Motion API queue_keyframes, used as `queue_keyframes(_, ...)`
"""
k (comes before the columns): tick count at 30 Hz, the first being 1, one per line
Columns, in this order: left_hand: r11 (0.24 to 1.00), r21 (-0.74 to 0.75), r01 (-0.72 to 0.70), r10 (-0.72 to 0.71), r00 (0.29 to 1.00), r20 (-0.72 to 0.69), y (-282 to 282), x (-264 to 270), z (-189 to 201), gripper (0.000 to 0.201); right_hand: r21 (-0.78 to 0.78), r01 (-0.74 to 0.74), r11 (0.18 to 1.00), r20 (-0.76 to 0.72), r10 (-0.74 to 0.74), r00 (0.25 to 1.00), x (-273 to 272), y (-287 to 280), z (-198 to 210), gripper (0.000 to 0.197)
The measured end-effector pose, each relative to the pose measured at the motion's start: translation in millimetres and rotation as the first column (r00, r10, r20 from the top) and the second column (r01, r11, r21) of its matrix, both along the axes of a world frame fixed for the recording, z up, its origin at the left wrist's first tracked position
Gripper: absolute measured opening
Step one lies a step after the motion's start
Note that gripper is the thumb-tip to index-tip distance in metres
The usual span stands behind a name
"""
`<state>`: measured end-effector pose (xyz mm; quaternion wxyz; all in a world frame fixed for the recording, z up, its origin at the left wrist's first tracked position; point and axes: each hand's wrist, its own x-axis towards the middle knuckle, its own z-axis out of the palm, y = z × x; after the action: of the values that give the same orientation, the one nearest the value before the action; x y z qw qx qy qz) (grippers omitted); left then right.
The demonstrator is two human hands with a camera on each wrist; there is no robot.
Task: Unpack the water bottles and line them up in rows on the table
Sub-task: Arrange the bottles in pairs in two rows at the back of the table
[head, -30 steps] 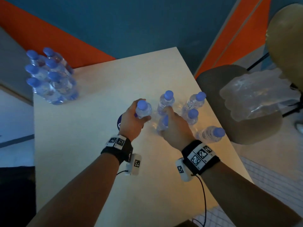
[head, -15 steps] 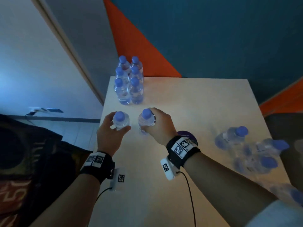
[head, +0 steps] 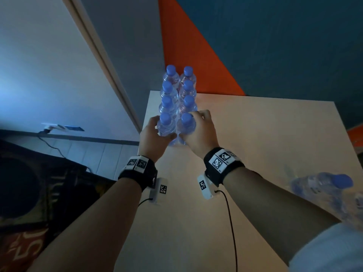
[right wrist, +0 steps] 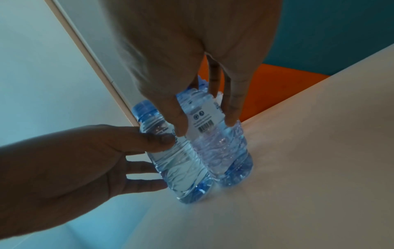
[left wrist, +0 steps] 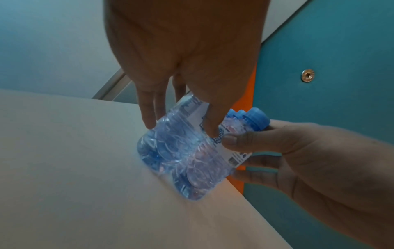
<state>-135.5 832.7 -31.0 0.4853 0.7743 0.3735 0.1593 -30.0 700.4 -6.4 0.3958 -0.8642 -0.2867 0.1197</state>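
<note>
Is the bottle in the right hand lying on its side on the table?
No, the right hand holds its bottle upright on the table.

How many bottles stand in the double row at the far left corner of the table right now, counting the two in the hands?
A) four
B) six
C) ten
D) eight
D: the head view shows two columns of four blue caps, with the left hand gripping the nearest left bottle and the right hand gripping the nearest right bottle, both upright on the table.
</note>
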Motion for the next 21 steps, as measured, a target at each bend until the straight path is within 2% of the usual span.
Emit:
queue_keyframes(3, 1.0, 0.012, 0.002, -0.003, 1.0, 0.017, -2, -1, 1, 0.059, 0.0, 0.001, 1.0, 0.003, -0.001, 1.0, -1, -2, -1, 0.055)
queue_keyframes(5, 1.0, 0.009, 0.009, -0.009, 1.0, 0.02, -4, -3, 4, 0.063, -0.002, 0.013, 1.0, -0.014, -0.013, 1.0, -3, -4, 2, 0.063)
queue_keyframes(7, 1.0, 0.005, 0.0, -0.001, 1.0, 0.02, -6, -7, 6, 0.078, 0.006, 0.034, 0.999, -0.059, -0.034, 0.998, -7, -9, 8, 0.078)
queue_keyframes(9, 0.997, 0.024, -0.071, 0.07, 0.996, 0.059, -15, -15, 12, 0.089, 0.024, 0.065, 0.998, -0.075, -0.063, 0.995, -14, -26, 17, 0.083)
queue_keyframes(11, 0.978, 0.152, -0.142, 0.12, 0.982, 0.148, -36, -25, 25, 0.077, 0.068, 0.114, 0.991, -0.077, -0.109, 0.991, -23, -62, 30, 0.07)
queue_keyframes(13, 0.957, 0.259, -0.132, 0.055, 0.957, 0.284, -64, -35, 41, 0.057, 0.118, 0.142, 0.983, -0.04, -0.138, 0.99, -34, -116, 47, 0.051)
queue_keyframes(15, 0.972, 0.235, -0.028, -0.065, 0.923, 0.378, -103, -33, 53, 0.038, 0.116, 0.18, 0.977, 0.044, -0.186, 0.982, -45, -182, 65, 0.035)
queue_keyframes(17, 0.978, 0.165, 0.13, -0.184, 0.909, 0.373, -147, -20, 58, 0.029, 0.087, 0.264, 0.961, 0.133, -0.274, 0.952, -52, -251, 81, 0.028)
queue_keyframes(19, 0.95, 0.085, 0.299, -0.31, 0.893, 0.327, -198, 1, 61, 0.03, 0.028, 0.38, 0.924, 0.236, -0.376, 0.896, -52, -318, 88, 0.029)
queue_keyframes(21, 0.878, 0.053, 0.475, -0.471, 0.843, 0.259, -250, 26, 61, 0.037, -0.071, 0.488, 0.87, 0.324, -0.443, 0.836, -44, -377, 87, 0.035)
